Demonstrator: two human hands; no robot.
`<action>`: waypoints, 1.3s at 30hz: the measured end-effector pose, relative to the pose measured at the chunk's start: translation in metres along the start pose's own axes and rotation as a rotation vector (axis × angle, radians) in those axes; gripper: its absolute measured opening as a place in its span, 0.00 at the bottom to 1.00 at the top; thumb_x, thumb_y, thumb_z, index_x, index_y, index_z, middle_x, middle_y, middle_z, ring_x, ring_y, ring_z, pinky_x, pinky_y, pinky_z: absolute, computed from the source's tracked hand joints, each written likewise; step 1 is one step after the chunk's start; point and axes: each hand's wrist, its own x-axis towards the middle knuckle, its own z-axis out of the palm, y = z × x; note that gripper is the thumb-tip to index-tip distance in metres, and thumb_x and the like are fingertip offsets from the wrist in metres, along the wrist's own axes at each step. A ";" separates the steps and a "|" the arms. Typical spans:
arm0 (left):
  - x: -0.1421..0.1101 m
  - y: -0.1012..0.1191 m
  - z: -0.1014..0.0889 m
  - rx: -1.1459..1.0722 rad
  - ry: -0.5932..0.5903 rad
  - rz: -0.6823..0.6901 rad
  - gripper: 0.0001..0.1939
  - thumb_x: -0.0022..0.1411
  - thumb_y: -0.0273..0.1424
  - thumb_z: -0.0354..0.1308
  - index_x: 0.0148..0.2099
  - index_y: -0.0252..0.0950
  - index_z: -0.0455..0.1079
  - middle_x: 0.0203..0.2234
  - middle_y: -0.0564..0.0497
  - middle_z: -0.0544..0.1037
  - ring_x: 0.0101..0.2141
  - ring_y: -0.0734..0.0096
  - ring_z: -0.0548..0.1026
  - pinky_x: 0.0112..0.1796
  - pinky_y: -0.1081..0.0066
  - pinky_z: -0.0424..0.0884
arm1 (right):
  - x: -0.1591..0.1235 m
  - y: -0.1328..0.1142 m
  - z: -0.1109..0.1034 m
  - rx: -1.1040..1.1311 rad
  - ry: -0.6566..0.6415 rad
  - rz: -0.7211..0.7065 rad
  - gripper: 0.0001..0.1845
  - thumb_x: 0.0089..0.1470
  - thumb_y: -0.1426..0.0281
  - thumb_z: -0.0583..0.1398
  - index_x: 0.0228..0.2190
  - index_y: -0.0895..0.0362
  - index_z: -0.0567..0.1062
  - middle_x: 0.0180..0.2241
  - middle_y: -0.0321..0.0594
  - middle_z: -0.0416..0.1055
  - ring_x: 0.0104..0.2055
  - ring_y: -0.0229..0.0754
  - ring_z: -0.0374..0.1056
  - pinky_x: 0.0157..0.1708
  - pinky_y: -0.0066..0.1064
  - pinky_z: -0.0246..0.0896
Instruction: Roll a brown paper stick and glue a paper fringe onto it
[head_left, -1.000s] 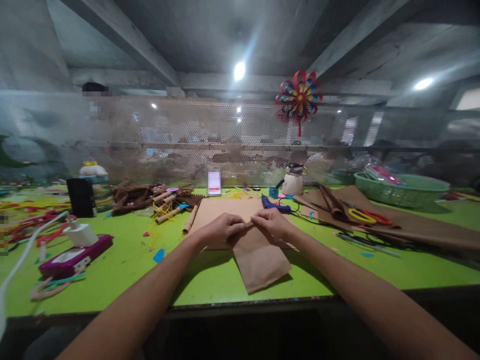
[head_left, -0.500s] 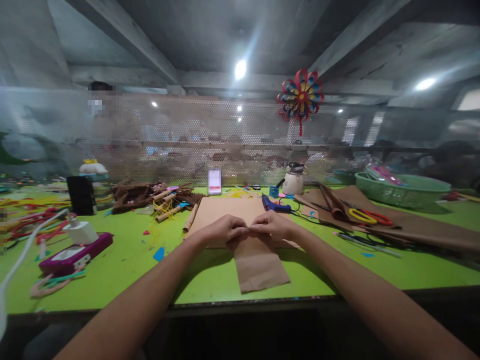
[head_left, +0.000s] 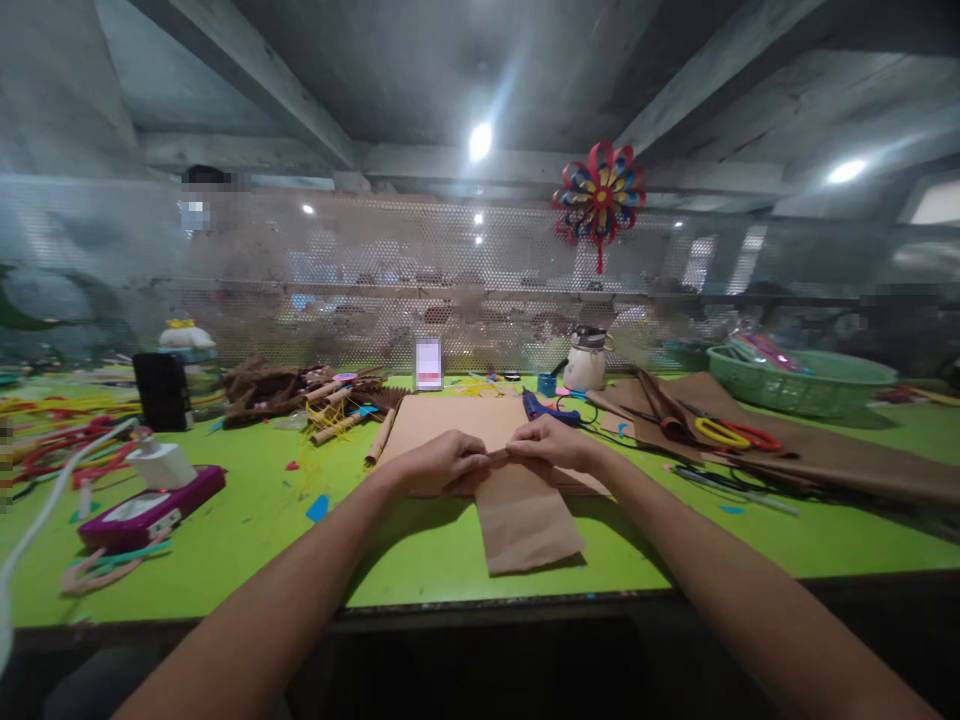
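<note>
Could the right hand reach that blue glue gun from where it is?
Probably yes: the glue gun lies just beyond the right hand, and nothing appears to stand between them. That hand is pinching the brown paper, though, so it would likely have to let go.

Hands (head_left: 454,461) pinching brown paper (head_left: 529,522), tan board (head_left: 450,415) beneath, blue glue gun (head_left: 550,410) nearby, cluttered green table (head_left: 247,510)

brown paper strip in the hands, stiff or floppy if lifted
The brown paper strip looks thin, so probably light. Its loose end looks wavy, so it may flop. The folded-looking edge between left hand and right hand may be stiffer.
</note>
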 end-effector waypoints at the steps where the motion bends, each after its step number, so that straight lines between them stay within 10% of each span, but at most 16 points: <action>1: 0.000 -0.001 -0.001 -0.014 0.004 -0.018 0.19 0.58 0.45 0.47 0.25 0.35 0.61 0.13 0.57 0.63 0.15 0.80 0.58 0.19 0.76 0.53 | 0.000 0.002 -0.001 0.036 -0.007 0.012 0.22 0.49 0.54 0.56 0.21 0.62 0.69 0.13 0.29 0.57 0.16 0.29 0.50 0.17 0.23 0.43; 14: 0.005 -0.008 -0.006 -0.080 0.071 0.046 0.17 0.58 0.42 0.50 0.33 0.31 0.69 0.21 0.52 0.70 0.22 0.76 0.66 0.25 0.75 0.61 | 0.000 0.012 -0.002 0.207 0.059 0.039 0.23 0.46 0.54 0.58 0.16 0.60 0.64 0.13 0.28 0.54 0.15 0.28 0.47 0.16 0.23 0.43; 39: 0.005 -0.006 0.000 -0.031 0.092 0.024 0.21 0.55 0.46 0.51 0.33 0.31 0.68 0.20 0.55 0.67 0.22 0.78 0.61 0.23 0.77 0.56 | 0.006 -0.002 0.017 -0.220 0.036 -0.104 0.21 0.52 0.57 0.53 0.22 0.63 0.69 0.19 0.32 0.58 0.22 0.30 0.51 0.21 0.23 0.45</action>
